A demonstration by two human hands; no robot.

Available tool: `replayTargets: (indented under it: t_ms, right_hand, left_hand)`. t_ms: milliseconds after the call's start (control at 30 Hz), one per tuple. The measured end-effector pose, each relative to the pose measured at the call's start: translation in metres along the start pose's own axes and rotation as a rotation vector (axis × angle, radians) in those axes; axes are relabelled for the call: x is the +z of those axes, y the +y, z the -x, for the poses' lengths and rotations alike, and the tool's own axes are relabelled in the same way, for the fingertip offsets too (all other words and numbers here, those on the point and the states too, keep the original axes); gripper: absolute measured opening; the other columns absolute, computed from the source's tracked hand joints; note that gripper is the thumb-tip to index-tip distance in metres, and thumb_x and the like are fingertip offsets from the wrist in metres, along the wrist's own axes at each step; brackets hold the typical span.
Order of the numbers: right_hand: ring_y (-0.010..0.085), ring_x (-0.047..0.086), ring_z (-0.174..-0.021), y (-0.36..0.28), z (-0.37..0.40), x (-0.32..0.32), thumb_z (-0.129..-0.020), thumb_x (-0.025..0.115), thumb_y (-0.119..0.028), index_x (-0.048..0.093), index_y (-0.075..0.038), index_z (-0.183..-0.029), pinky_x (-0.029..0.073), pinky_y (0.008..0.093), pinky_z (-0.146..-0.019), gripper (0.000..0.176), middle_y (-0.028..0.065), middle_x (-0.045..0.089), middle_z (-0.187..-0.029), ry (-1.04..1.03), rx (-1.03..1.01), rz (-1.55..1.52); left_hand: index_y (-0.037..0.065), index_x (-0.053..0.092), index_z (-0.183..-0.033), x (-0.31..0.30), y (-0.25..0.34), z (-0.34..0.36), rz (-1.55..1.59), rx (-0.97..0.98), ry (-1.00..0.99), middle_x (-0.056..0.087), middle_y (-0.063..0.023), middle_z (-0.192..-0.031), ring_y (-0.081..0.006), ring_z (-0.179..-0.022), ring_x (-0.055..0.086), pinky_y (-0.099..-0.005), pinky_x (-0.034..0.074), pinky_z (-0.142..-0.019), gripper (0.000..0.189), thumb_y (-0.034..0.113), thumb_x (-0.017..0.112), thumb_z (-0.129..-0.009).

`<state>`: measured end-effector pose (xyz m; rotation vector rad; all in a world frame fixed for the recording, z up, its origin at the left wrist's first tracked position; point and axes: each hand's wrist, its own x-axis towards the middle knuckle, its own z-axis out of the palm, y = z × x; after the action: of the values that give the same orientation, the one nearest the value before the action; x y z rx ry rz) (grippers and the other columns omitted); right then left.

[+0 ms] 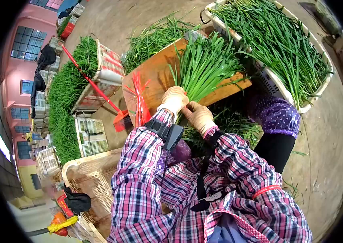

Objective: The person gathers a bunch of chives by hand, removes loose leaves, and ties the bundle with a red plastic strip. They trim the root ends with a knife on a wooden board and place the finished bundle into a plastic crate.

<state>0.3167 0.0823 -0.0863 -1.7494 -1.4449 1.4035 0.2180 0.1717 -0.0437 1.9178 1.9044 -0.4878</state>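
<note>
A bunch of long flat green leaves, seemingly garlic chives (204,73), lies across a tilted wooden board (155,69), leaf tips pointing away from me. My left hand (174,99), in a pale glove, is closed around the stem end from the left. From the right, my gloved right hand (199,116) presses its bent fingers onto the same stems just below. The fingertips partly cover the stem ends, and whether a tie is between them I cannot make out. Beside my left wrist, a bundle of red plastic strips (141,101) hangs over the board's edge.
A white crate (327,77) heaped with chives stands at right. More chives (151,44) lie behind the board. Stacked greens (64,109) and crates (90,133) are at left, near a red-handled dustpan (122,119). A pale crate (78,166) sits by my left side.
</note>
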Motion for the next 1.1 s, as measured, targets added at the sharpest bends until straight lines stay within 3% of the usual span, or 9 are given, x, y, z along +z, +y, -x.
replayTargets:
  t_ms: [167, 233, 367, 533, 733, 833, 967, 1033, 1100]
  right_hand:
    - [0.0317, 0.062, -0.095, 0.008, -0.007, -0.006, -0.088, 0.056, -0.036, 0.065, -0.013, -0.105, 0.048, 0.0405, -0.080, 0.029, 0.0145, 0.067, -0.095, 0.028, -0.027, -0.092]
    - [0.0305, 0.062, -0.094, -0.001, -0.016, -0.024, -0.088, 0.055, -0.036, 0.065, -0.015, -0.104, 0.048, 0.0401, -0.079, 0.028, 0.0136, 0.067, -0.095, -0.009, -0.047, 0.171]
    - [0.0307, 0.063, -0.090, -0.030, -0.035, -0.048, -0.085, 0.056, -0.035, 0.067, -0.014, -0.097, 0.050, 0.0400, -0.077, 0.027, 0.0113, 0.068, -0.090, -0.114, -0.209, 0.548]
    - [0.0270, 0.066, -0.087, -0.072, -0.067, -0.053, -0.077, 0.062, -0.023, 0.070, -0.013, -0.095, 0.052, 0.0389, -0.074, 0.023, 0.0093, 0.069, -0.088, -0.336, -0.375, 0.984]
    - [0.0249, 0.067, -0.085, -0.114, -0.098, -0.029, -0.075, 0.071, -0.029, 0.072, -0.014, -0.091, 0.053, 0.0370, -0.072, 0.022, 0.0065, 0.070, -0.091, -0.522, -0.654, 1.327]
    - [0.0246, 0.065, -0.089, -0.124, -0.105, -0.009, -0.078, 0.068, -0.025, 0.070, -0.014, -0.100, 0.050, 0.0361, -0.077, 0.025, 0.0067, 0.069, -0.096, -0.644, -0.608, 1.404]
    - [0.0218, 0.064, -0.091, -0.094, -0.100, -0.040, -0.080, 0.068, -0.024, 0.064, -0.008, -0.109, 0.049, 0.0330, -0.079, 0.034, 0.0087, 0.068, -0.100, -0.401, -0.636, 0.508]
    - [0.0120, 0.061, -0.083, -0.066, -0.089, -0.059, -0.086, 0.065, -0.021, 0.063, -0.004, -0.109, 0.049, 0.0267, -0.074, 0.028, 0.0033, 0.068, -0.096, -0.233, -0.438, 0.100]
    - [0.0125, 0.062, -0.081, -0.026, -0.081, -0.066, -0.085, 0.064, -0.021, 0.065, -0.002, -0.102, 0.049, 0.0263, -0.076, 0.025, 0.0066, 0.069, -0.091, -0.055, -0.337, -0.185]
  left_hand:
    - [0.002, 0.065, -0.083, 0.010, -0.016, -0.005, 0.136, -0.028, -0.045, 0.066, -0.0160, -0.076, -0.0265, -0.062, 0.064, -0.0361, 0.051, -0.059, 0.016, 0.017, 0.061, -0.081]
    - [0.002, 0.064, -0.081, 0.015, -0.029, 0.001, 0.882, -0.163, -0.167, 0.067, -0.0132, -0.074, -0.0227, -0.063, 0.064, -0.0335, 0.051, -0.056, 0.009, 0.010, 0.062, -0.080]
    - [0.003, 0.060, -0.078, 0.030, -0.035, 0.010, 1.085, -0.187, -0.034, 0.063, -0.0076, -0.066, -0.0141, -0.055, 0.059, -0.0274, 0.046, -0.048, 0.007, 0.009, 0.062, -0.082]
    - [0.007, 0.063, -0.088, 0.050, -0.032, 0.035, 0.602, 0.050, 0.486, 0.063, -0.0228, -0.082, -0.0431, -0.084, 0.059, -0.0466, 0.047, -0.076, 0.016, 0.020, 0.058, -0.080]
    - [0.003, 0.059, -0.086, 0.049, -0.023, 0.045, 0.134, 0.224, 0.430, 0.062, -0.0223, -0.076, -0.0370, -0.081, 0.063, -0.0465, 0.050, -0.066, 0.021, 0.022, 0.050, -0.088]
    - [0.005, 0.054, -0.101, 0.061, -0.016, 0.048, 0.099, 0.573, 0.385, 0.063, -0.0195, -0.086, -0.0354, -0.074, 0.063, -0.0452, 0.051, -0.062, 0.026, 0.027, 0.045, -0.089]
    - [0.006, 0.060, -0.089, 0.070, 0.001, 0.086, 0.070, 1.014, 0.266, 0.060, -0.0104, -0.089, -0.0290, -0.083, 0.061, -0.0433, 0.051, -0.067, 0.026, 0.031, 0.052, -0.086]
    - [0.011, 0.059, -0.102, 0.041, -0.017, 0.099, 0.067, 0.894, 0.195, 0.062, -0.0081, -0.093, -0.0283, -0.082, 0.062, -0.0390, 0.052, -0.065, 0.025, 0.028, 0.060, -0.083]
    - [0.008, 0.065, -0.100, 0.036, -0.049, 0.092, 0.520, 0.704, 0.527, 0.065, -0.0115, -0.099, -0.0272, -0.089, 0.063, -0.0357, 0.051, -0.072, 0.018, 0.015, 0.062, -0.084]
